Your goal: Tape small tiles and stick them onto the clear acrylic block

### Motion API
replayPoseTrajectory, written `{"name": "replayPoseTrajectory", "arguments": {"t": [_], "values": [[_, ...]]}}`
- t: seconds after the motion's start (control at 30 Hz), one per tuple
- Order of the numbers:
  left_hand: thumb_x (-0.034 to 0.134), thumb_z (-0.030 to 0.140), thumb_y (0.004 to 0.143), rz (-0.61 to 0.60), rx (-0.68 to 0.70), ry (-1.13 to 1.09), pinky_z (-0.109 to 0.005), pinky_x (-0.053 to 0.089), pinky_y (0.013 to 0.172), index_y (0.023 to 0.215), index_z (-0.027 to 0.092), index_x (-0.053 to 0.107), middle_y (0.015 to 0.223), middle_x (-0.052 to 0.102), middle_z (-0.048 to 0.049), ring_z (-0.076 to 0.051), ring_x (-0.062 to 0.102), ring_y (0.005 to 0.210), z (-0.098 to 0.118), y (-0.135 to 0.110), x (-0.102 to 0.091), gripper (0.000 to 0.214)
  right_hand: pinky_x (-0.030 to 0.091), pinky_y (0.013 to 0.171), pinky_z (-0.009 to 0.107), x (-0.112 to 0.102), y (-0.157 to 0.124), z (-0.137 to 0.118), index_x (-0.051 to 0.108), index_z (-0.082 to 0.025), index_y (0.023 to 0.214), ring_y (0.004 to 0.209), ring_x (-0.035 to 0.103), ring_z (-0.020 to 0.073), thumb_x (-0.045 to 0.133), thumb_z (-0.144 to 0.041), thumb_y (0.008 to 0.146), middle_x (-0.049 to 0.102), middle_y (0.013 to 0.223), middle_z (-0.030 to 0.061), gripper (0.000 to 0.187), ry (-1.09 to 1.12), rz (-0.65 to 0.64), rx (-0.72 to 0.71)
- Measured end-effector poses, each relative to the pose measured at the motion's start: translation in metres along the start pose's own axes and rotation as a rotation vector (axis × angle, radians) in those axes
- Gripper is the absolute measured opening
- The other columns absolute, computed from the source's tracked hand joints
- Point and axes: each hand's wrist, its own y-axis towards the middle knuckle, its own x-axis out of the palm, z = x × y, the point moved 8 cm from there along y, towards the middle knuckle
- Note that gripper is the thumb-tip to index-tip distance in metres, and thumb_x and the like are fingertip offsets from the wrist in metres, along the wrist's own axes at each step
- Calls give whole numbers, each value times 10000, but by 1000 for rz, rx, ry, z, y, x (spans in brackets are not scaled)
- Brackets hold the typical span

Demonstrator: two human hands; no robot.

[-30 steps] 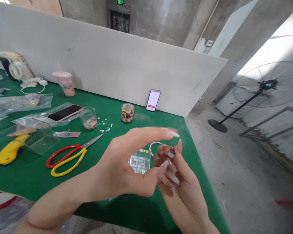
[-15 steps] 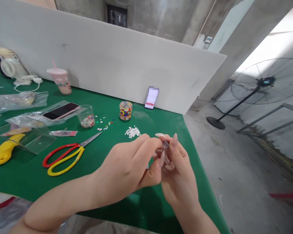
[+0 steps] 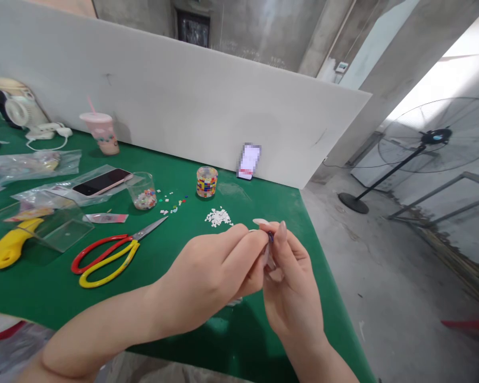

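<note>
Taking the tiled cup (image 3: 206,183) as our landmark on the green bench (image 3: 165,165), we find, far to its left and nearer us, a yellow handle (image 3: 14,247) beside a bent clear sheet (image 3: 69,234). Still left of the cup, but farther from us, stands the pink drink cup (image 3: 101,135). A phone (image 3: 102,182) lies left of the landmark on a plastic bag, and the red-and-yellow scissors (image 3: 112,255) lie to its near left, tips slanting toward it. Just left of it, the clear cup (image 3: 144,198) holds mixed small pieces.

On the near side of the tiled cup, white chips (image 3: 218,217) lie in a loose patch. Nearer us again is our left hand (image 3: 219,266), its fingers curled in and their tips mostly hidden; we cannot tell whether they grip anything. A pale edge (image 3: 235,302) shows beneath it.

To the near right of the landmark, a small dark piece (image 3: 270,236) sits pinched between the thumb and finger of our right hand (image 3: 293,282). It lies right of the left hand, at the upper left of the right hand, where both sets of fingertips meet; the right seems nearer to it. Its long axis looks steep, though too little shows to be sure.
</note>
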Motion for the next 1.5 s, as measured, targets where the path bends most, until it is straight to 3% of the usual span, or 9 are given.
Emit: {"name": "replayPoseTrajectory", "arguments": {"t": [0.37,0.57,0.8,0.87,0.93,1.03,1.13,1.3,1.5], "values": [[475,89,875,29,-1,-36,-240,365,420,794,174,570,579,518,40,-110,459,467,-1,-3,3,152,452,589,184,0,1,13,806,-249,755,619,477,82,821,-535,682,532,659,-30,296,56,27,162],[468,95,871,49,-45,-79,-216,373,423,762,175,560,585,495,43,-99,433,473,-4,-6,3,164,352,499,166,1,1,15,801,-236,748,526,321,66,799,-538,714,413,552,-58,304,67,6,171],[461,117,875,30,-195,-140,-180,387,487,837,164,613,630,545,51,-76,455,515,-12,-10,-6,164,259,454,203,0,4,8,786,-231,757,497,271,68,725,-577,778,363,535,-62,352,-5,-48,87],[464,131,851,-23,-335,-184,-178,386,502,820,182,619,625,562,59,-73,472,522,-33,-20,-4,166,249,443,219,-2,9,0,781,-246,783,477,238,78,616,-584,866,298,514,-73,385,-158,-60,-39],[480,189,850,-118,-556,-189,-192,396,509,797,194,632,610,572,62,-84,494,524,-71,-38,6,161,296,460,239,-3,14,-9,770,-253,768,486,290,93,532,-565,923,328,531,-60,422,-385,-63,-228],[553,250,887,-257,-683,-175,-221,417,511,762,174,649,558,565,56,-111,533,523,-129,-67,37,174,379,546,276,-11,24,2,771,-250,706,609,458,120,726,-467,810,513,673,-10,245,-584,-85,-352],[607,302,933,-354,-776,-141,-268,503,605,793,139,643,647,616,32,-121,591,585,-177,-98,78,218,398,554,301,-24,29,31,796,-266,705,622,493,139,784,-384,754,544,695,3,129,-735,-128,-391],[588,345,965,-343,-826,-82,-399,564,844,1062,139,652,1051,685,-66,-190,668,927,-202,-131,119,237,511,753,404,-46,29,63,800,-284,729,842,599,216,745,-368,800,612,910,60,124,-896,-96,-495],[592,326,962,-277,-900,7,-460,544,918,1202,152,609,1210,638,-98,-234,639,1067,-226,-155,114,296,524,866,422,-64,37,62,738,-198,834,978,618,206,680,-360,882,672,1059,65,179,-1014,-58,-582]]}}
